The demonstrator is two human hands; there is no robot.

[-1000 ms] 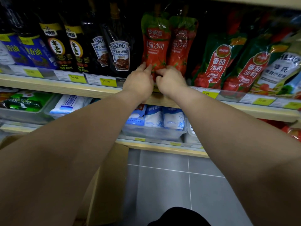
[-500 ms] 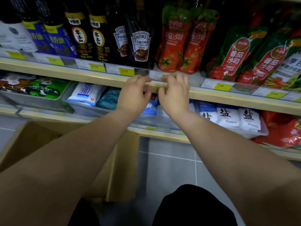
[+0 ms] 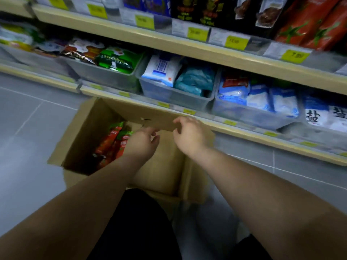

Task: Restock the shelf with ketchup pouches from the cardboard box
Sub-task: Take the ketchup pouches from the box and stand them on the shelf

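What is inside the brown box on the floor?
Red ketchup pouches with green tops lie in the box, on its left side. The left hand hides some, so the count is unclear.

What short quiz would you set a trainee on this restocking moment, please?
1. Multiple choice: where in the cardboard box do the ketchup pouches lie?
A. against its left side
B. against its right side
C. on top of a flap
2. True or false: the left hand grips a pouch.
3. Short answer: which hand is nearer the ketchup pouches?

Key
1. A.
2. False: its fingers are loosely curled over the box and hold nothing.
3. The left hand. The right hand is further right, and it also holds nothing.
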